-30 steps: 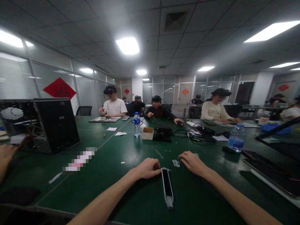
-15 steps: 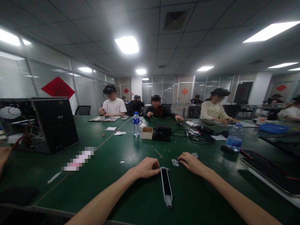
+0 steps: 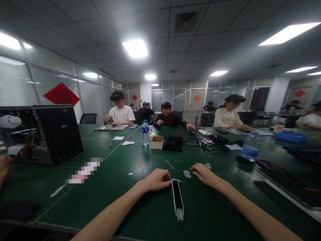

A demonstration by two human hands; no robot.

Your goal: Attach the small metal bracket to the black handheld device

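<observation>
My left hand (image 3: 157, 179) rests on the green table (image 3: 120, 174), its fingers curled in a loose fist beside the far end of a long black strip with silver ends (image 3: 178, 199). What the fingers pinch, if anything, is hidden. My right hand (image 3: 203, 173) lies palm down to the right. Its fingertips are drawn together, touching a small silver metal bracket (image 3: 187, 173). A second small silver part (image 3: 208, 165) lies just beyond that hand.
An open computer case (image 3: 42, 134) stands at the left. Water bottles (image 3: 145, 133) (image 3: 249, 146), a small cardboard box (image 3: 157, 142), black cables (image 3: 213, 147) and laptops (image 3: 288, 182) lie around. Several people with head cameras sit across the table.
Both hands stay almost still. The view has drifted slightly, and the dark panel at the far right has dropped lower.
</observation>
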